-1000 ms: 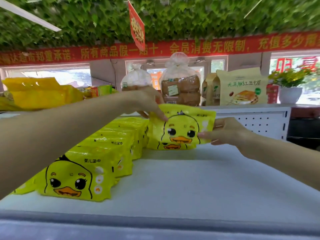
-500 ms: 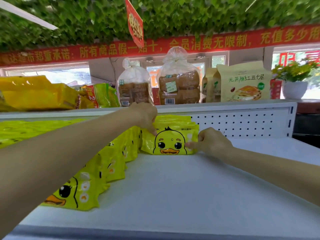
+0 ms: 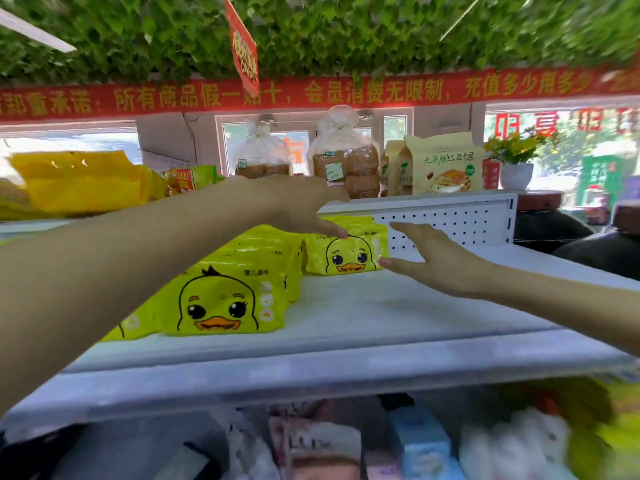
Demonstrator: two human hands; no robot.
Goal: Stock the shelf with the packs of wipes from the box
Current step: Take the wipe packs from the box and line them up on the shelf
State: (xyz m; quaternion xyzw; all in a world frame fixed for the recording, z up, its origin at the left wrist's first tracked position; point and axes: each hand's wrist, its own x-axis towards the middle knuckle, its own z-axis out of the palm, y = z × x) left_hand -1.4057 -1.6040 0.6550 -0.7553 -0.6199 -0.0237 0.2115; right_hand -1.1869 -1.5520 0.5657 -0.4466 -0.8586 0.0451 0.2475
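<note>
A row of yellow wipes packs with a duck face [image 3: 225, 299] runs front to back along the left side of the white shelf [image 3: 381, 317]. One more yellow duck pack [image 3: 348, 252] stands upright at the back, against the perforated back panel [image 3: 450, 220]. My left hand [image 3: 298, 206] hovers over that pack's top left corner with straight fingers, a fingertip touching its top edge. My right hand [image 3: 429, 258] is spread open just right of the pack, its thumb tip at the pack's right edge. Neither hand holds anything. The box is out of view.
Bagged bread [image 3: 343, 154], a beige cake package [image 3: 443, 164] and yellow bags [image 3: 79, 181] sit on the shelf top behind. A potted plant [image 3: 516, 161] stands at the right. Blurred goods fill the lower shelf [image 3: 329, 445]. The shelf's right half is bare white.
Both hands have let go of the back pack, which now stands against the back panel. The right hand has opened and drawn away to the right. The camera has tilted down.
</note>
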